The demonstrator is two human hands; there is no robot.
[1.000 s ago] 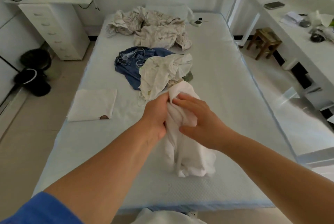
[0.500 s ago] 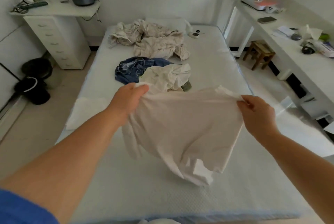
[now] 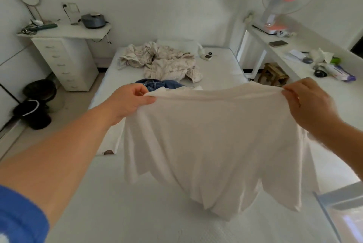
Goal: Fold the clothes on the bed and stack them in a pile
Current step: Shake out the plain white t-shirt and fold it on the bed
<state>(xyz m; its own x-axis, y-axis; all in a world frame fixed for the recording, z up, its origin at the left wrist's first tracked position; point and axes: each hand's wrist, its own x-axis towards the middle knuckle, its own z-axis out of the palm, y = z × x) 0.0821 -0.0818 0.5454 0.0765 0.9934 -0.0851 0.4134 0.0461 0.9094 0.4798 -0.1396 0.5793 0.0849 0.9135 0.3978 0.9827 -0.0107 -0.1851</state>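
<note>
White cotton t-shirt (image 3: 212,140) stretched out above the near bed (image 3: 137,213), my left hand (image 3: 127,103) and right hand (image 3: 312,105) pinching its top edge; guessing it gets laid flat next.

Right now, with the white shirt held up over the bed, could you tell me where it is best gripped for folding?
Grip the white shirt along its stretched top edge, at both outer corners, from above, as the left hand and right hand do; it hangs flat there.
</note>
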